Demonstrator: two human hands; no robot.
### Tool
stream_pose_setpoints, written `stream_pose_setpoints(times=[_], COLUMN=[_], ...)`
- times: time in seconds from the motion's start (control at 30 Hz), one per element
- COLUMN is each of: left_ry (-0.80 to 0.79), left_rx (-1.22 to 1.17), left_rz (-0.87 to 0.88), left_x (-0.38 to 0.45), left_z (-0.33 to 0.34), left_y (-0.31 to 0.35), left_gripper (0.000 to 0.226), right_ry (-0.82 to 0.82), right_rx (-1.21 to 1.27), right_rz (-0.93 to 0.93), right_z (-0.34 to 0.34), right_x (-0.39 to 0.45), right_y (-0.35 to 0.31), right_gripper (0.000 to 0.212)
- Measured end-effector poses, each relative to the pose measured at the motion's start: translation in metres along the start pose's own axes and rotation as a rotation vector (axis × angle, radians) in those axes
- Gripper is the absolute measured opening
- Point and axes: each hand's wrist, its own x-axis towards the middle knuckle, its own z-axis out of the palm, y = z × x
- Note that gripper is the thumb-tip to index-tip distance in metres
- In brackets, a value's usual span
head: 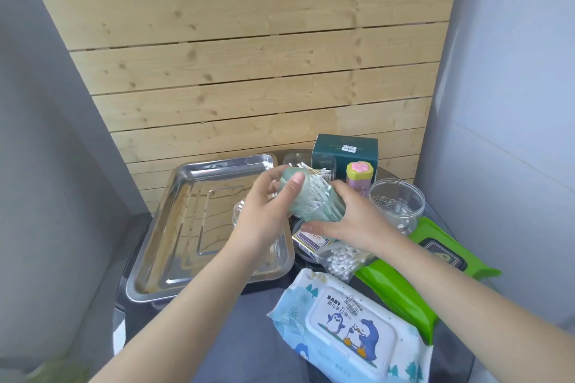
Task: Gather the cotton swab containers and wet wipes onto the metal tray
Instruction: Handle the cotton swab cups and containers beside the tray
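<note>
Both hands hold a clear cotton swab container with a green lid (306, 199), tilted, just above the right edge of the metal tray (174, 196). My left hand (264, 211) grips its lid end and my right hand (348, 221) its lower side. A clear glass piece (241, 213) shows in the tray behind my left hand. A second swab container (314, 169) stands behind. A bag of cotton swabs (340, 260) lies under my right wrist. The blue penguin wet wipes (351, 326) and the green wet wipes (401, 283) lie at the front right.
A dark green box (345, 149), a pink and yellow canister (360, 179) and a clear jar with paper clips (396, 204) stand at the back right. A small patterned box (306, 241) lies beside the tray. A wooden slat wall rises behind the dark round table (245, 320).
</note>
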Motion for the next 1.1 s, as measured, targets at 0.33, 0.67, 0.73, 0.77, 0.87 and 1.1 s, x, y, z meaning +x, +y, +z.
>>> stream_pose_setpoints(times=[0.33, 0.67, 0.73, 0.77, 0.87, 1.1], left_ry=[-0.042, -0.220, -0.264, -0.281, -0.307, -0.328], left_rx=[0.397, 0.434, 0.370, 0.341, 0.262, 0.202], left_rz=[0.129, 0.087, 0.075, 0.069, 0.044, 0.071], left_x=[-0.004, -0.001, -0.002, -0.002, -0.001, -0.003], left_z=[0.004, -0.002, -0.003, -0.004, -0.006, -0.010], left_y=[-0.003, -0.013, -0.011, -0.010, -0.009, -0.001], left_gripper=[0.048, 0.056, 0.052, 0.050, 0.046, 0.044], right_ry=[0.013, 0.019, 0.016, 0.003, -0.077, -0.269], right_rx=[-0.039, 0.023, 0.041, 0.044, 0.065, 0.457], right_rz=[-0.063, -0.102, -0.121, -0.129, -0.140, -0.007], right_z=[0.002, 0.002, -0.001, -0.002, -0.008, -0.017], right_x=[-0.005, -0.007, -0.007, -0.006, -0.007, -0.003], right_y=[-0.005, -0.003, -0.003, -0.003, -0.006, -0.001], right_gripper=[0.063, 0.057, 0.060, 0.063, 0.075, 0.040])
